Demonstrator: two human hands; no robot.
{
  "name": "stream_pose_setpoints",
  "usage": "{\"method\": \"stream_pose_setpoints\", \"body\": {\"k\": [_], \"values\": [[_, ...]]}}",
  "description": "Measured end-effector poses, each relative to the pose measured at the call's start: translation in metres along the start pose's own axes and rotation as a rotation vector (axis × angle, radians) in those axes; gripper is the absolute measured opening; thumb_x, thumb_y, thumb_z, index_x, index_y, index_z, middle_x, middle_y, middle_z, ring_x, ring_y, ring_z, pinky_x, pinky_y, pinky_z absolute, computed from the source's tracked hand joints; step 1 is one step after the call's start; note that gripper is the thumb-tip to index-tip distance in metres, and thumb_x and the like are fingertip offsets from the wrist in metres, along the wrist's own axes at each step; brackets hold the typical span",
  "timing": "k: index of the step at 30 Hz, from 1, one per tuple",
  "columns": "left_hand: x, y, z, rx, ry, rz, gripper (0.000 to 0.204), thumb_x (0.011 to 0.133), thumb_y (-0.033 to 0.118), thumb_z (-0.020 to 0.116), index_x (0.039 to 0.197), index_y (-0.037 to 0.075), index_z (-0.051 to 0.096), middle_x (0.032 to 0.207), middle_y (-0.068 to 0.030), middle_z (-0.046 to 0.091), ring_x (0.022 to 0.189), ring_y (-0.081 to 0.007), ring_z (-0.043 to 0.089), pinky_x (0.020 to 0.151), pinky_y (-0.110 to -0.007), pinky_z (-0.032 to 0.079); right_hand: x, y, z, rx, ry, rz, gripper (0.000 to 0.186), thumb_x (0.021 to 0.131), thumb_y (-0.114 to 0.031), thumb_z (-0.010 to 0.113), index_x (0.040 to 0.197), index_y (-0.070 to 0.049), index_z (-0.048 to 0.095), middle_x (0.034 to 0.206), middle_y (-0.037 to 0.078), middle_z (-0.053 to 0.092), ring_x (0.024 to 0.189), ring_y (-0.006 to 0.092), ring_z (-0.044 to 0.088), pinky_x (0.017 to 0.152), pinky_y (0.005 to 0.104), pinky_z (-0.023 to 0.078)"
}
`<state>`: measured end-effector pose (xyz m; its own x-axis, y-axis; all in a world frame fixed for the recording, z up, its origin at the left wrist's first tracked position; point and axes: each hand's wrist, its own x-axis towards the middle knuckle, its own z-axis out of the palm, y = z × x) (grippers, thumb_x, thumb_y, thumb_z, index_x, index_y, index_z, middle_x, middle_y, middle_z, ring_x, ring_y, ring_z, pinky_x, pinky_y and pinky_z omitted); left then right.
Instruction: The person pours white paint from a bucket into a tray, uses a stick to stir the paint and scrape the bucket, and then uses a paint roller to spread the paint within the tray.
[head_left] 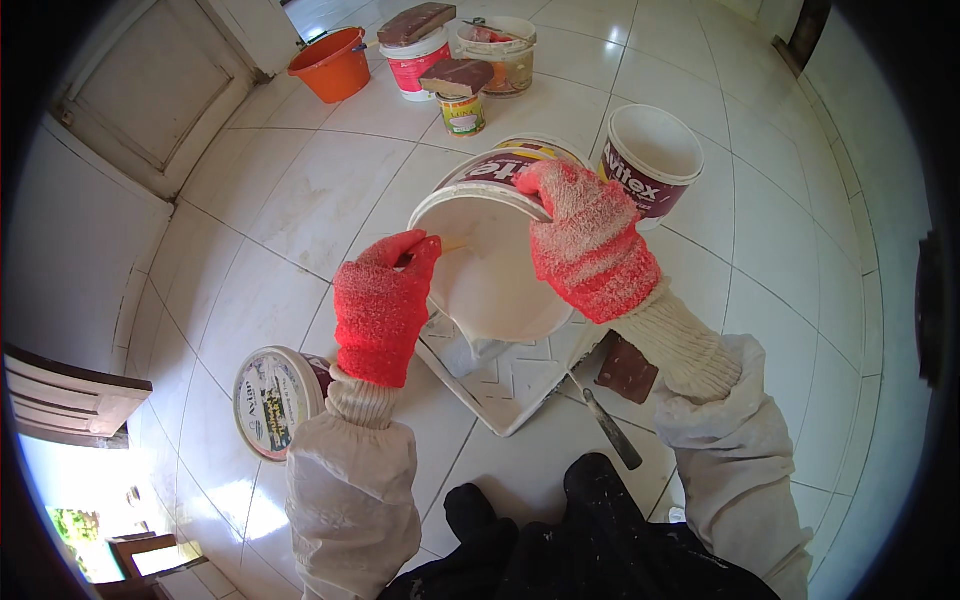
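My right hand [590, 245], in a red knitted glove, grips the rim of a white paint bucket [500, 180] and holds it tilted over a white paint tray [510, 385] on the floor. Thick white paint [495, 290] runs out of the bucket down into the tray. My left hand [383, 300], also in a red glove, is at the bucket's mouth and pinches a thin yellowish stick [455, 244] that reaches into the paint.
A closed paint can [272, 400] lies on its side at the left. An empty white bucket [650, 155] stands behind. A scraper [610, 425] and a brown block [628, 368] lie by the tray. An orange bucket [333, 65] and several paint pots stand further back.
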<state>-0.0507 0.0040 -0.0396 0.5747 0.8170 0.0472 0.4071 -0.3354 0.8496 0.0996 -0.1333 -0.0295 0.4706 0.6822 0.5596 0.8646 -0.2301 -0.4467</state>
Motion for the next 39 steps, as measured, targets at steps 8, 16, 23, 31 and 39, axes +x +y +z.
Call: {"method": "stream_pose_setpoints", "body": {"k": [8,16,23,31,39], "values": [[0.001,0.014,0.016,-0.088,-0.056,-0.041,0.033,0.082,0.027,0.071,0.104,0.002,0.069,0.069,-0.0028,0.063,0.048,-0.0072,0.050,0.046,-0.024,0.041,0.002,0.013,-0.012,-0.047,-0.049,0.049,0.031,0.074,-0.003,0.061,0.104,-0.008,0.059,0.099,0.012,0.066,0.093,0.0308,0.063,0.082,0.0403,0.050],[0.019,0.012,0.045,-0.075,-0.075,0.127,0.032,0.082,0.027,0.071,0.104,0.003,0.069,0.071,-0.0030,0.064,0.048,-0.0073,0.050,0.045,-0.024,0.041,0.000,0.030,-0.029,-0.136,0.010,0.082,0.028,0.076,-0.011,0.064,0.103,-0.009,0.058,0.098,0.011,0.064,0.092,0.0310,0.063,0.079,0.0423,0.049],[0.033,0.018,0.065,-0.033,-0.088,0.232,0.031,0.082,0.026,0.071,0.101,0.003,0.070,0.070,-0.0036,0.064,0.049,-0.0079,0.052,0.047,-0.024,0.043,0.002,0.047,-0.036,-0.107,0.059,0.098,0.024,0.078,-0.009,0.061,0.102,-0.008,0.058,0.097,0.012,0.063,0.092,0.0312,0.063,0.080,0.0426,0.049],[0.037,0.024,0.069,-0.061,-0.094,0.229,0.032,0.082,0.026,0.072,0.102,0.002,0.070,0.069,-0.0036,0.064,0.049,-0.0081,0.051,0.048,-0.024,0.043,0.004,0.052,-0.037,-0.171,0.098,0.036,0.024,0.078,-0.008,0.061,0.102,-0.009,0.059,0.098,0.012,0.064,0.091,0.0310,0.063,0.078,0.0414,0.050],[0.033,0.021,0.061,-0.069,-0.073,0.182,0.033,0.082,0.027,0.072,0.103,0.002,0.069,0.068,-0.0029,0.063,0.049,-0.0078,0.051,0.047,-0.024,0.042,0.004,0.044,-0.034,-0.138,0.073,0.066,0.025,0.079,-0.013,0.063,0.103,-0.009,0.059,0.097,0.012,0.064,0.092,0.0301,0.063,0.078,0.0419,0.050]]}}
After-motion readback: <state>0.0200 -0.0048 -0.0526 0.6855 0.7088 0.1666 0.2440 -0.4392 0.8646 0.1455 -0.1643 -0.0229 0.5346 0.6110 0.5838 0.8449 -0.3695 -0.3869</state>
